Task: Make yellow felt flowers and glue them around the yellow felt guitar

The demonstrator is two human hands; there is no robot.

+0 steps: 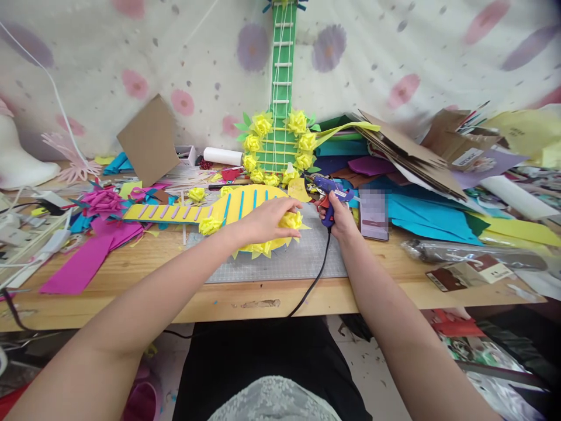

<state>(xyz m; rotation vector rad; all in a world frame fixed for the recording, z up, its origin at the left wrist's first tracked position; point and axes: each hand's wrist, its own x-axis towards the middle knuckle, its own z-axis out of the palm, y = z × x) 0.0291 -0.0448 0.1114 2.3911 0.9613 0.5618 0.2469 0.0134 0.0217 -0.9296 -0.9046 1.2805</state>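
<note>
A yellow paper guitar (248,204) lies flat, with blue strips across its body and pinkish strips along its neck. My left hand (272,221) reaches over the body, its fingers curled round a yellow paper flower (290,220) at the right end. Another yellow flower (210,225) sits where neck and body meet. In my right hand (340,216) is a blue hot glue gun (328,188), its nozzle pointing left and away from me. A black cord (316,279) hangs from its handle. Under the guitar body is a grey cutting mat (307,257).
A green paper guitar (281,88) ringed with yellow flowers stands against the patterned curtain. On the right are a phone (374,214), blue sheets (432,213) and stacked cardboard (412,152). Magenta paper (79,263) and a power strip (52,242) lie left.
</note>
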